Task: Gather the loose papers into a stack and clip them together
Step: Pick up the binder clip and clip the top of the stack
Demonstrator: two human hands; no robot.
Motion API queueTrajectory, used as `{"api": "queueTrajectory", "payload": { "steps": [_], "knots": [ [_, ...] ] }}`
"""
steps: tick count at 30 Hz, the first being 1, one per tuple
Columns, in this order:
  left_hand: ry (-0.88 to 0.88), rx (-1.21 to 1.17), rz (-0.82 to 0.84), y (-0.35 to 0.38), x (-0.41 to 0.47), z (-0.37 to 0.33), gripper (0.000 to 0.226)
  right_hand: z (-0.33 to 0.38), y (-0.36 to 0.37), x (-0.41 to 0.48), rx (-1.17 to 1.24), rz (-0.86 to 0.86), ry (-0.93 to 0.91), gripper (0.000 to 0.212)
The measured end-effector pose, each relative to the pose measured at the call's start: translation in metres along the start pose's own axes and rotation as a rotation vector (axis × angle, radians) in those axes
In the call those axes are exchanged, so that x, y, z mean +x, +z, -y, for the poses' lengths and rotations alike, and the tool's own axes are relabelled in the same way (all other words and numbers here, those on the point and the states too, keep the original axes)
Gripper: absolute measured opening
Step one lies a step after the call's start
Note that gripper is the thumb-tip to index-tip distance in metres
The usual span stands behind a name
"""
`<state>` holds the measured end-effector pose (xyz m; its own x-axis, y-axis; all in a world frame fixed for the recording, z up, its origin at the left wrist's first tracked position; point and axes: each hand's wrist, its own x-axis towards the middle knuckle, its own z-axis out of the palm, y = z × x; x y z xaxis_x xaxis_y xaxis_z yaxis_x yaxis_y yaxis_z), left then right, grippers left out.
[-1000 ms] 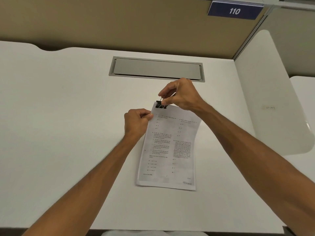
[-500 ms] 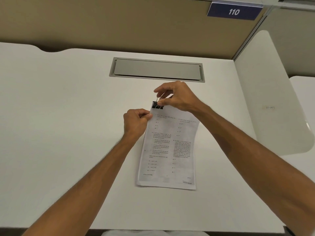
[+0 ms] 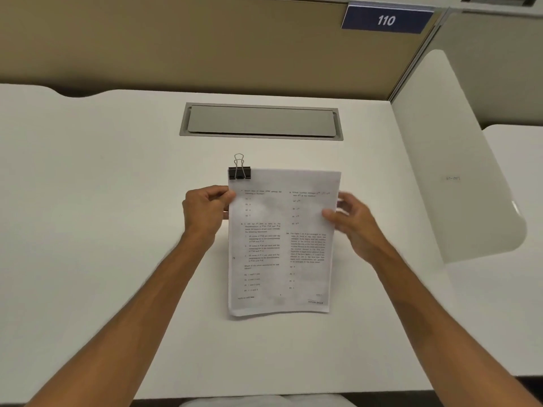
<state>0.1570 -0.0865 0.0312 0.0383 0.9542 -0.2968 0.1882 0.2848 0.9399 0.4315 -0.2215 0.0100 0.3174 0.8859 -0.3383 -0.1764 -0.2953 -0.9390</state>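
A stack of printed papers [image 3: 280,245] is held squarely in front of me above the white desk. A black binder clip [image 3: 239,172] grips its top left corner, with its wire handle standing up. My left hand [image 3: 205,210] pinches the stack's left edge just below the clip. My right hand [image 3: 351,220] holds the right edge, thumb on the front of the sheet and fingers behind it.
The white desk [image 3: 102,230] has a grey cable-tray lid [image 3: 261,121] set into it at the back. A tan partition [image 3: 176,45] with a blue "110" sign [image 3: 386,20] stands behind. A white side divider [image 3: 452,160] bounds the right.
My right hand let go of the binder clip and moved to the stack's right edge. The papers, tilted before, now sit straight and are lifted towards me. The clip stays on the corner.
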Motion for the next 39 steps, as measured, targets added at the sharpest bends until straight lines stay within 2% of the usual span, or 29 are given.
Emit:
{"api": "queueTrajectory", "payload": {
  "steps": [3,7,10,15,23,28,32,36,39],
  "knots": [
    [-0.03,-0.039,-0.013,-0.003,0.004,-0.005,0.011,-0.025,0.003,-0.025,-0.041,0.159,0.11,0.047],
    [-0.066,-0.081,-0.058,-0.004,0.013,-0.017,0.007,-0.041,0.008,-0.044,-0.002,0.138,0.16,0.033],
    [-0.123,-0.094,-0.018,-0.001,0.018,-0.028,0.004,-0.043,0.008,-0.049,0.016,0.076,0.15,0.034],
    [-0.194,-0.133,0.151,0.012,0.012,-0.028,0.015,-0.036,-0.003,-0.049,0.058,-0.025,0.127,0.035],
    [-0.283,0.008,0.568,0.054,-0.028,0.012,0.023,-0.02,-0.061,-0.042,0.029,-0.155,0.118,0.032],
    [-0.221,0.083,0.486,0.114,-0.023,0.01,0.023,-0.007,-0.101,-0.035,-0.027,-0.256,0.091,0.029],
    [-0.186,0.117,0.442,0.162,-0.011,0.005,0.024,0.005,-0.124,-0.02,-0.089,-0.502,0.057,0.022],
    [-0.184,0.154,0.417,0.203,0.001,0.004,0.022,0.012,-0.132,-0.001,-0.329,-0.714,0.088,0.021],
    [-0.201,0.171,0.407,0.226,0.008,0.006,0.02,0.014,-0.134,0.011,-0.522,-0.804,0.062,0.035]
  ]
}}
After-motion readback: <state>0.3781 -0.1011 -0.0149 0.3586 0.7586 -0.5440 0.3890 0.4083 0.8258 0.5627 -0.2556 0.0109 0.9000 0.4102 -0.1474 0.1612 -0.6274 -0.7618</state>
